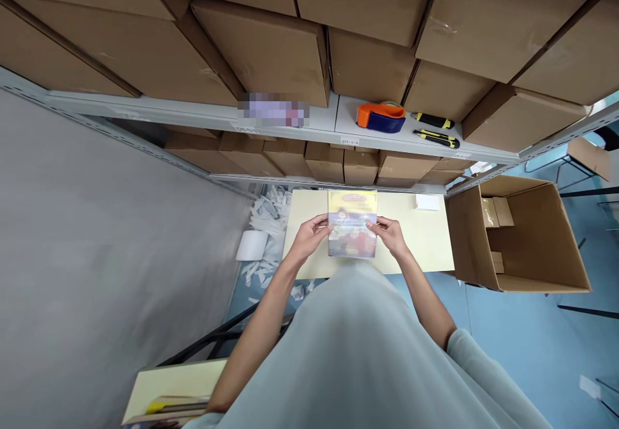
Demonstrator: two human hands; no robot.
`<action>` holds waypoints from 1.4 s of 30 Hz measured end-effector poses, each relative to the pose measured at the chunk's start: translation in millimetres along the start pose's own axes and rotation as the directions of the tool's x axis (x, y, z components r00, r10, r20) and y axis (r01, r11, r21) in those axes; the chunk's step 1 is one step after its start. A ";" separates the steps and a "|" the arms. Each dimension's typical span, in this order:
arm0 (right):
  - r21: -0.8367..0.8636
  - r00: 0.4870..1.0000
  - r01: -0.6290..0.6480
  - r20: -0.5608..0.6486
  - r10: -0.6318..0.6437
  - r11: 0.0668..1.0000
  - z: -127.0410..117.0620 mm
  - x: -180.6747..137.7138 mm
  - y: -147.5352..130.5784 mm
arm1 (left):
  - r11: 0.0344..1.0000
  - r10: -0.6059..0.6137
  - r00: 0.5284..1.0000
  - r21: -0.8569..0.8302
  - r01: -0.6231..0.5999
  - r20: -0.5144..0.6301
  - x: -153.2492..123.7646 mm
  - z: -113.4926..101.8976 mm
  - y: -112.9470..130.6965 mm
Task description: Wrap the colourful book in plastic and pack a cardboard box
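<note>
A flat rectangular item with a colourful printed front [353, 226], yellow at the top and bluish-purple below, is held up over the pale tabletop [411, 242]. It looks like a picture book or a thin box; I cannot tell which. My left hand [309, 237] pinches its left edge, the thumb on the front face. On the opposite edge my right hand [389, 234] grips it the same way. The fingers behind the item are partly hidden. A small white box [426, 202] lies at the table's back right.
Brown cartons [372, 61] fill the shelves ahead. On the shelf edge lie an orange and blue tape dispenser [381, 118] and two yellow-black utility knives [435, 121]. An open carton [536, 235] with small boxes stands right. Paper scraps [271, 213] and a white roll [252, 246] are left.
</note>
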State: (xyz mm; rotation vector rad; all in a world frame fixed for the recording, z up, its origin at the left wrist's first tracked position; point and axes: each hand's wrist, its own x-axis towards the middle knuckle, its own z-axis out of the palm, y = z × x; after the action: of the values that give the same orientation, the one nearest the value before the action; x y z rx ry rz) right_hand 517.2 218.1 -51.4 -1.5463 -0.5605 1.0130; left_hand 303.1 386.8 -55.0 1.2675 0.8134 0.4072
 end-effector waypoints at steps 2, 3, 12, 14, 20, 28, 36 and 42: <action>-0.033 0.999 0.043 0.005 -0.043 0.999 -3.9 0.9 -4.0 | 0.997 0.060 0.998 0.054 -0.059 -0.005 3.4 -3.6 0.4; -0.042 0.998 0.065 0.011 -0.065 0.997 -5.8 1.3 -6.3 | 0.992 0.098 0.995 0.079 -0.097 -0.010 4.8 -4.6 1.7; -0.018 0.967 0.253 0.016 -0.253 0.967 -15.6 -1.6 -20.6 | 0.886 0.399 0.915 0.280 -0.369 -0.057 -5.7 13.7 23.6; 0.002 0.964 0.264 0.017 -0.264 0.964 -18.0 -3.6 -21.4 | 0.893 0.382 0.922 0.283 -0.350 -0.065 -10.5 18.1 24.0; -0.002 0.991 0.134 0.028 -0.134 0.991 -18.7 -12.5 -20.0 | 0.963 0.240 0.965 0.154 -0.223 -0.103 -17.6 18.0 18.8; 0.081 0.996 -0.083 0.030 0.081 0.993 -10.4 -16.4 -21.3 | 0.990 0.143 0.983 0.031 -0.140 -0.112 -23.6 19.0 29.6; 0.152 0.934 -0.347 0.149 0.325 0.926 -10.4 -25.8 -7.0 | 0.997 -0.071 0.995 -0.048 0.068 -0.069 -17.8 0.9 17.3; 0.159 0.869 -0.468 0.260 0.420 0.869 -9.1 -21.7 -1.9 | 0.981 -0.195 0.981 0.003 0.195 -0.016 -13.9 -9.6 -2.3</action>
State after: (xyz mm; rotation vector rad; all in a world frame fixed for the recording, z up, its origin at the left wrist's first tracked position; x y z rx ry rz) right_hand 514.0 196.1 -43.4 -1.4037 -0.2235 1.5616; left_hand 286.4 383.2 -53.6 1.1770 0.9431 0.2576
